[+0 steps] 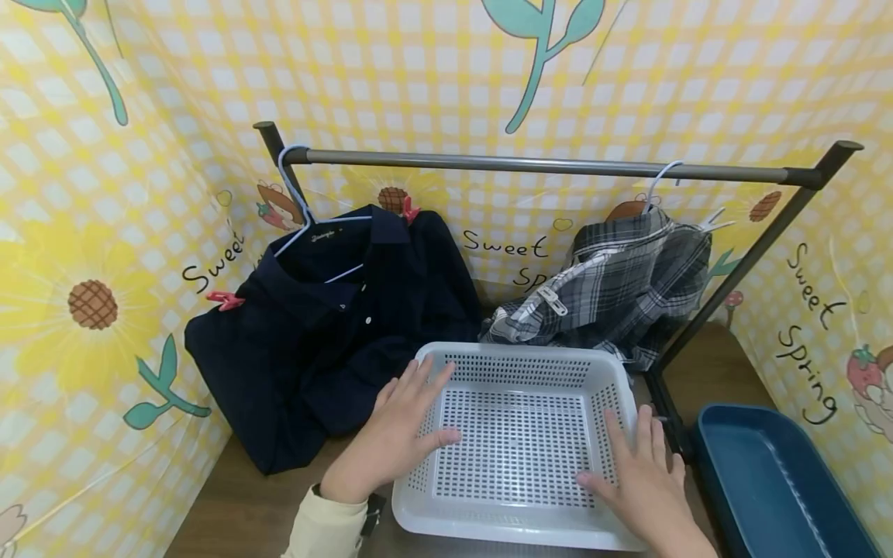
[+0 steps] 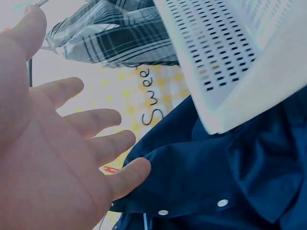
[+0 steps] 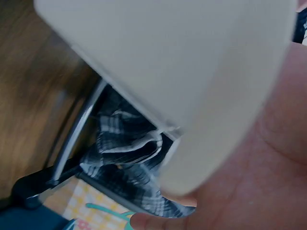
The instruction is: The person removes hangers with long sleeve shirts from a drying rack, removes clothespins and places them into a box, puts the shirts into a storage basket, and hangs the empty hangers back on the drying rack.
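A white perforated plastic basket (image 1: 516,521), with nothing inside it, stands in front of a clothes rack. At its left rim is my left hand (image 1: 398,434), fingers spread and straight; the left wrist view shows the bare palm (image 2: 53,158). My right hand (image 1: 645,484) lies over the right rim, fingers extended and thumb over the basket's inside. In the right wrist view the rim (image 3: 225,124) overlaps that palm. Behind the basket, a navy buttoned shirt (image 1: 328,325) hangs at left and a grey plaid garment (image 1: 614,271) at right.
The rack's metal bar (image 1: 481,163) spans the back, its post (image 1: 739,263) slanting down at right. A dark blue bin (image 1: 788,496) sits at the lower right. Red clips (image 1: 225,300) hold the shirt on a light blue hanger (image 1: 296,194). Patterned cloth surrounds the wooden table (image 1: 223,504).
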Action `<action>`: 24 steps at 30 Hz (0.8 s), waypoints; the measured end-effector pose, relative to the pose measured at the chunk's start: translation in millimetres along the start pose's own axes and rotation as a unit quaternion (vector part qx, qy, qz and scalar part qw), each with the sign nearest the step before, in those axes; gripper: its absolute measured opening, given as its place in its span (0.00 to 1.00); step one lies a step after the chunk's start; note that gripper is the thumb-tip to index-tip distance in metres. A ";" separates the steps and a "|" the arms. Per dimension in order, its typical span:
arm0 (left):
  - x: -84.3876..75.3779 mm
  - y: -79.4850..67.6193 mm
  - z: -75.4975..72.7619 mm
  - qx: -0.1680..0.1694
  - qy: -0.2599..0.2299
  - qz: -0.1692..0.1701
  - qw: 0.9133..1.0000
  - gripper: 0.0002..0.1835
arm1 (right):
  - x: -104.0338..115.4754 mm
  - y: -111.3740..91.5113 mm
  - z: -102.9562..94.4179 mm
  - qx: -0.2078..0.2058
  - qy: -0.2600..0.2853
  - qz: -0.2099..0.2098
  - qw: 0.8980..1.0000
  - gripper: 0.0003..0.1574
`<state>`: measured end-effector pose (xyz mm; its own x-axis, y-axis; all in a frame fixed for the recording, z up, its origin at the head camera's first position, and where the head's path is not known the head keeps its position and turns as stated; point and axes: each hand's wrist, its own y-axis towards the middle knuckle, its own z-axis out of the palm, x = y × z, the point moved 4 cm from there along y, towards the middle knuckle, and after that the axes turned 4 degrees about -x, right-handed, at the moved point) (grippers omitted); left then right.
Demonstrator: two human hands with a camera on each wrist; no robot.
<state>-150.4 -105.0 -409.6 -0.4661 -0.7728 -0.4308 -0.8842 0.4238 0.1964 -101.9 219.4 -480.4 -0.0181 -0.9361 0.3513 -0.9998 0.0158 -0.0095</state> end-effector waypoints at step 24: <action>-53.1 72.1 -30.5 -0.120 -0.061 0.176 0.975 0.34 | -25.8 3.1 19.1 -0.009 0.068 0.105 0.992 0.57</action>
<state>-190.3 -47.8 -345.7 -0.7473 -0.5322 -0.3978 -0.6591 0.5183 0.5449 -104.5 236.9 -507.4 -0.2246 -0.8556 0.4664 -0.9740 0.2122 -0.0797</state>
